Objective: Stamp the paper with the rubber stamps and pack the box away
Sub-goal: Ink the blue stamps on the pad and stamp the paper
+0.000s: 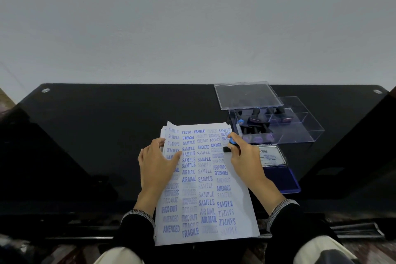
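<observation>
A white sheet of paper [205, 184] covered with blue stamped words lies on the black glass table [96, 135]. My left hand [157, 159] rests flat on the paper's left side, fingers spread. My right hand [244, 154] grips a black rubber stamp with a blue top [230, 144] and holds its base down on the paper's upper right part. To the right stands a clear plastic box [300, 126] with several black stamps inside. Its clear lid [246, 94] leans at the back. A blue ink pad [280, 169] lies open beside my right wrist.
The table's front edge runs just under the paper's lower part, and the sheet hangs over it toward my lap. A pale wall rises behind the table. Two metal fittings [45, 90] mark the far corners.
</observation>
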Tool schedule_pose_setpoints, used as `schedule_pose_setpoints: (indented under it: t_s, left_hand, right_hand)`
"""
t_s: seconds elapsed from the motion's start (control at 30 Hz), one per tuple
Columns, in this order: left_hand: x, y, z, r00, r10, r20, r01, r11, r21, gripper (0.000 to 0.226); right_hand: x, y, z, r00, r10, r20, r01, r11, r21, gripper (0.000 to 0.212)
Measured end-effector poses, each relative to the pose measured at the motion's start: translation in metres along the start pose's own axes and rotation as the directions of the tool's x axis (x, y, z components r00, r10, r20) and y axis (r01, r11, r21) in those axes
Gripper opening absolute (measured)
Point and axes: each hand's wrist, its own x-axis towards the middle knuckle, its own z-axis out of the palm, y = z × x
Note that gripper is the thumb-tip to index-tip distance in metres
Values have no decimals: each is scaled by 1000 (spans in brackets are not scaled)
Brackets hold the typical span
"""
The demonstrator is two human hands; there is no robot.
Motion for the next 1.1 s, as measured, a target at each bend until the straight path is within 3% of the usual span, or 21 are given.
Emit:
schedule_pose_setpoints:
  t_s: [0.23,0.6,0.73,1.1]
  left_hand:
    - [0,0,0,1000,0,3,0,1000,5,58]
    - [0,1,-1,1000,3,8,-3,1000,-3,57]
    - [-1,2,-2,1000,11,3,-11,1000,4,56]
    - [0,1,-1,1000,6,6,-6,1000,9,58]
  right_hand:
    - [21,-4,-5,996,38,85,-35,999,-42,22]
    - [-7,-1,0,998,-49,-29,49,999,-5,29]
    - [-2,0,1,999,-31,-6,31,999,-28,23]
    - [3,0,2,999,30,20,-30,999,-26,33]
